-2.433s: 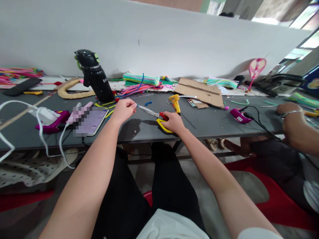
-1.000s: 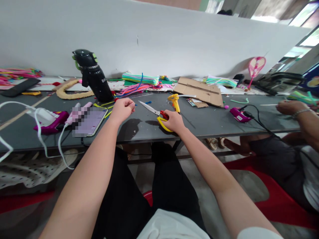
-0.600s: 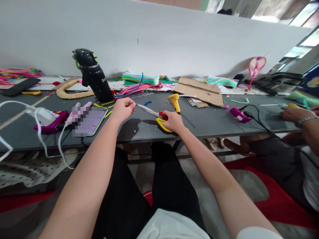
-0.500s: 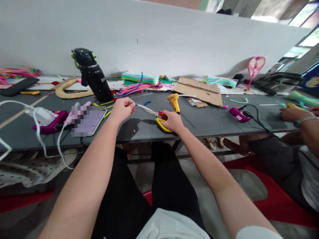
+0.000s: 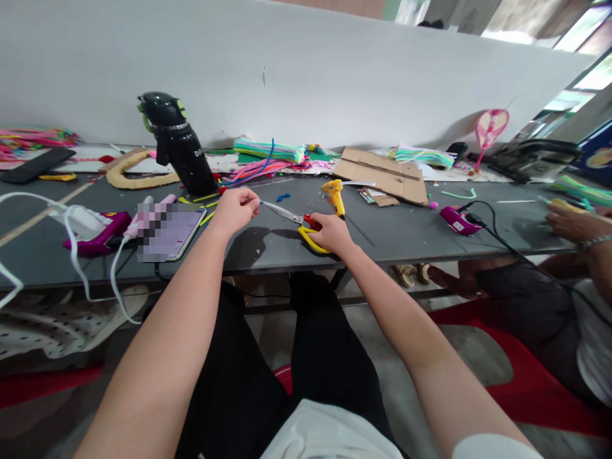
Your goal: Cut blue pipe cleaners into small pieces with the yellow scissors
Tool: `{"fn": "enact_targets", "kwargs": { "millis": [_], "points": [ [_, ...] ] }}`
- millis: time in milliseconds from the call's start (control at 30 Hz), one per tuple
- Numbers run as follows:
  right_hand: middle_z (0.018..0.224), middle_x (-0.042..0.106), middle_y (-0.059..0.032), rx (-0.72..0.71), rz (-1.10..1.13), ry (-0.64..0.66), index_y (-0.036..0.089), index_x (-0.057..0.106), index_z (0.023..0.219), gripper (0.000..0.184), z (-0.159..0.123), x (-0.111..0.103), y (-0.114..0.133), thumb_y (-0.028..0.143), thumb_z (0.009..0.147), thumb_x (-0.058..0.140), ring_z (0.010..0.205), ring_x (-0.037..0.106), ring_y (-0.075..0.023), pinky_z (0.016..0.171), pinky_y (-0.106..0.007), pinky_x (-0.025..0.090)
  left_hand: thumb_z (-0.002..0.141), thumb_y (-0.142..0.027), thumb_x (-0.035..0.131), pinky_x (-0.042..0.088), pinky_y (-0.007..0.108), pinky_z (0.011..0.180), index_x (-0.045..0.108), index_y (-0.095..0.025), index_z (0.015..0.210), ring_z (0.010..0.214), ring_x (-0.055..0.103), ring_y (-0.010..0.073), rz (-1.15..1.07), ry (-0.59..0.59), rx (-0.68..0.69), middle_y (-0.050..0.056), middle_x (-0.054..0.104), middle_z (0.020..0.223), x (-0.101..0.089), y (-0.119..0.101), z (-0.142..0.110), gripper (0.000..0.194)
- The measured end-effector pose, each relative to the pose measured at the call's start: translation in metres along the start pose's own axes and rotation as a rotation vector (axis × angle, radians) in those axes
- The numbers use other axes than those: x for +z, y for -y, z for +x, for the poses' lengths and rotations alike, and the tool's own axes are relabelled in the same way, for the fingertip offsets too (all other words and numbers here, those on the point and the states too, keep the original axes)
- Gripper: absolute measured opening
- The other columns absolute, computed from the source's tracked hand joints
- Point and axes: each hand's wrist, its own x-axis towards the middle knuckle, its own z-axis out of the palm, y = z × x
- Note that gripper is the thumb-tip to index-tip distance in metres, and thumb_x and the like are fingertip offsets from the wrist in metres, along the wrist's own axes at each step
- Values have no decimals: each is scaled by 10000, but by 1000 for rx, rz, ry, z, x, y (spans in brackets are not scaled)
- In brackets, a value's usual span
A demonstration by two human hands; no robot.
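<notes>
My right hand [image 5: 331, 233] grips the yellow and red handles of a pair of scissors [image 5: 292, 218] over the grey table [image 5: 392, 237]. The blades point left and their tips reach the fingertips of my left hand [image 5: 235, 209]. That hand is closed in a pinch on a small piece that looks like blue pipe cleaner, mostly hidden by the fingers. A short blue offcut [image 5: 284, 197] lies on the table just beyond the blades.
A black bottle [image 5: 179, 146], a phone [image 5: 167, 231] and a purple glue gun [image 5: 98, 231] with white cable lie to the left. A yellow glue gun [image 5: 336, 195], cardboard [image 5: 382, 173], pipe cleaner bundles [image 5: 268, 152] and another purple glue gun [image 5: 458, 220] lie beyond. A co-worker's hand [image 5: 576, 224] works at right.
A second ago the scissors were apart from my left hand; the blades have since moved left to my pinched fingertips and stayed there. A blue offcut now lies on the table. The co-worker's hand shifted right.
</notes>
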Motion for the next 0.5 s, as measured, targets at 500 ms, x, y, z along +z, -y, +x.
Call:
{"fn": "enact_targets", "kwargs": {
  "millis": [500],
  "points": [
    [754, 663, -26, 38, 5, -79, 219, 632, 837, 316, -1, -2, 1, 528, 790, 587, 691, 559, -170, 587, -263, 273, 742, -276, 630, 510, 268, 606, 630, -181, 741, 587, 607, 150, -18, -25, -17, 40, 671, 662, 0, 3, 3, 95]
  ]
}}
